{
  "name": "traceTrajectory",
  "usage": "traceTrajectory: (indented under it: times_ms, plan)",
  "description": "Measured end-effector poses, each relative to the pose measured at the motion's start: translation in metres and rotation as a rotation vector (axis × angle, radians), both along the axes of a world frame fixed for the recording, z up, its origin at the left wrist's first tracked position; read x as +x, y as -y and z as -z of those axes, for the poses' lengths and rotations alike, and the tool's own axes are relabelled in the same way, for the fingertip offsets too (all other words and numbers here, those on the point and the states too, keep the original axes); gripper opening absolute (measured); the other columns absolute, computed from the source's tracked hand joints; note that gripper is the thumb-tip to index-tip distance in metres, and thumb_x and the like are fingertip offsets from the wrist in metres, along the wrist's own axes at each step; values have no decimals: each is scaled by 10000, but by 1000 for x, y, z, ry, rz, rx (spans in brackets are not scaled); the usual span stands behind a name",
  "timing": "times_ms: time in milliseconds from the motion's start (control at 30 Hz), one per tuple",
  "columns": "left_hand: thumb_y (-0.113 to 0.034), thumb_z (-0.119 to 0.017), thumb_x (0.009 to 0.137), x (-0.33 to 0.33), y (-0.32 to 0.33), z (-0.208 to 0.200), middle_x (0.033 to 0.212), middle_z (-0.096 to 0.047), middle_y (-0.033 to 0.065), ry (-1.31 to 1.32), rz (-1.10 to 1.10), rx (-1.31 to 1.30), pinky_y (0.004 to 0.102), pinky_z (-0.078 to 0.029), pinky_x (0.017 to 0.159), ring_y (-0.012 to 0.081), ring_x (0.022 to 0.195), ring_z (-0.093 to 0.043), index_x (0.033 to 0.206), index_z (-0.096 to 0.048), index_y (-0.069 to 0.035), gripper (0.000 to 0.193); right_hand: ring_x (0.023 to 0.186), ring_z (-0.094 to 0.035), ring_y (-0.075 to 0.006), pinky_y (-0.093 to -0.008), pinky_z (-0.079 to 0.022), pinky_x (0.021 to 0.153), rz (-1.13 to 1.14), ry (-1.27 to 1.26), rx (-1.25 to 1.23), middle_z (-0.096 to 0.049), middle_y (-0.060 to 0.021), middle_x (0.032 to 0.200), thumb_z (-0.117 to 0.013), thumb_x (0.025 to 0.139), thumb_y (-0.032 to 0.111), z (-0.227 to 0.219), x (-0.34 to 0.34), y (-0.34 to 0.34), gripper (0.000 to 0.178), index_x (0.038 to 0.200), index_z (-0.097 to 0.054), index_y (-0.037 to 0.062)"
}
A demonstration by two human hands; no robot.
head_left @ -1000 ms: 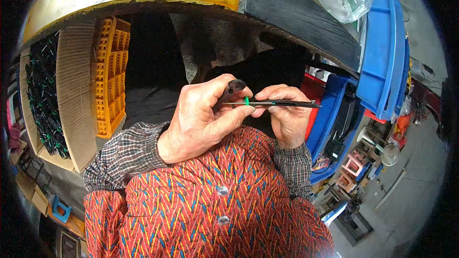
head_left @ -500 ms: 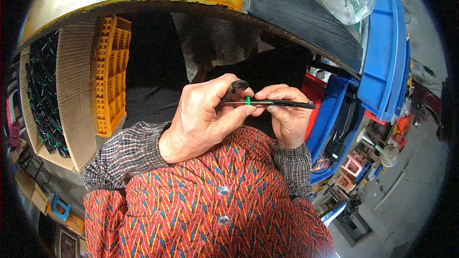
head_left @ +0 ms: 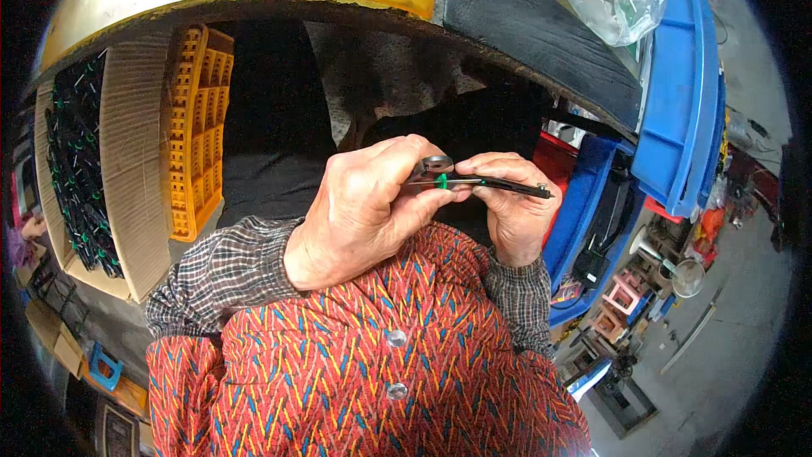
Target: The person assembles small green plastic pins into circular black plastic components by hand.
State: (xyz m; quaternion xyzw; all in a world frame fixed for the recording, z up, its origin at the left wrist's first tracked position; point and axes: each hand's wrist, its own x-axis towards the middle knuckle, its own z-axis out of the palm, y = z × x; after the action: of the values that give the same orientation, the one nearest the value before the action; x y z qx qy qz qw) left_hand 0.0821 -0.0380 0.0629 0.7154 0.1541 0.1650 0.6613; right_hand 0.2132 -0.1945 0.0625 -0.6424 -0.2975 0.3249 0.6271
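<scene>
A slim black piece [head_left: 518, 187] with a rounded loop end lies across both hands in front of my chest. A small green collar [head_left: 441, 181] and a thin metal rod show along it. My left hand [head_left: 351, 207] is closed, pinching the loop end between thumb and fingers. My right hand [head_left: 513, 220] is closed around the straight part, its thumb below and fingers above. The narrow tip sticks out past the right fingers. Parts of the piece under the fingertips are hidden.
At left, a cardboard box [head_left: 135, 161] holds many black pieces with green bits, beside an orange plastic crate [head_left: 199, 135]. The worn bench edge [head_left: 541, 30] runs ahead. On the right are a blue tray [head_left: 681, 76], a clear bag [head_left: 630, 21] of green-headed metal pins, and a lower blue bin [head_left: 579, 195].
The black piece has turned slightly in my fingers. Its loop lies flatter, and its right tip has shifted a little down and left. Both hands keep their hold.
</scene>
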Motion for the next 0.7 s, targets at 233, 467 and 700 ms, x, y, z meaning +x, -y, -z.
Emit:
traceTrajectory:
  times_ms: [233,467,700]
  plan:
    - [-51,-741,743,0,-4,1,843,-657,120,69,21,95,291,-514,632,232,721,-668,951,-613,-13,248,861,-672,-235,-326,-594,702,-25,247,-68,-676,-179,928,-679,769,-71,-6,0,-3,147,911,-652,-43]
    - [-68,-748,738,-1,-2,8,849,-651,121,98,37,91,309,-511,631,264,743,-664,948,-611,-13,257,830,-676,-217,-308,-592,683,-77,282,-116,-668,-189,955,-615,807,-98,-9,2,1,131,920,-660,-51]
    - [-56,-746,726,-3,-5,14,830,-646,123,119,59,122,320,-508,621,272,734,-659,928,-607,-15,249,782,-668,-203,-288,-583,662,-97,206,-138,-654,-200,966,-600,824,-91,-8,-1,1,119,926,-655,-66]
